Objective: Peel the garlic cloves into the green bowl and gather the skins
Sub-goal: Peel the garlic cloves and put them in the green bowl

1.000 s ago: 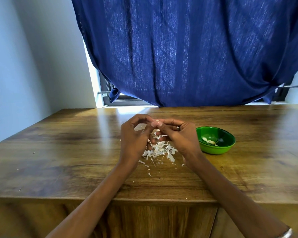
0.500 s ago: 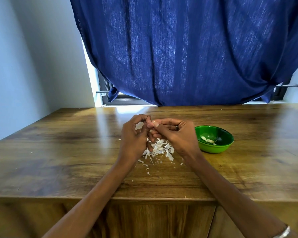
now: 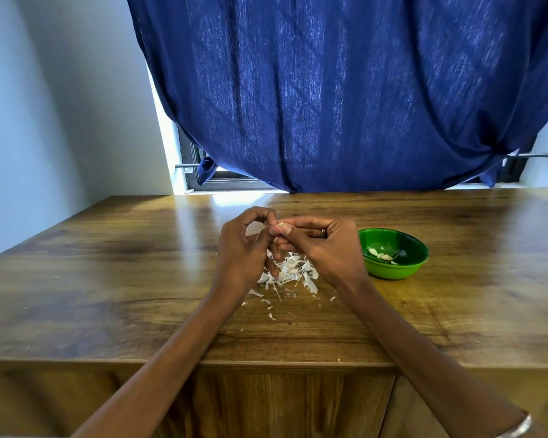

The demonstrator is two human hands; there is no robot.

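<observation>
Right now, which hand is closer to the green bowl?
The right hand. It sits just beside the green bowl, on the bowl's left, pinching a garlic clove. The left hand is farther away, on the other side of the right hand, above the skins.

Bare table (image 3: 108,279) leftward; skins (image 3: 290,271) centre, green bowl (image 3: 393,270) right.

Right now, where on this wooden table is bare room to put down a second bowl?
The wooden table is bare left of the left hand, and also right of the round green bowl. It is crowded in the middle: the pile of white garlic skins lies between both hands, with the right hand close beside the bowl.
</observation>
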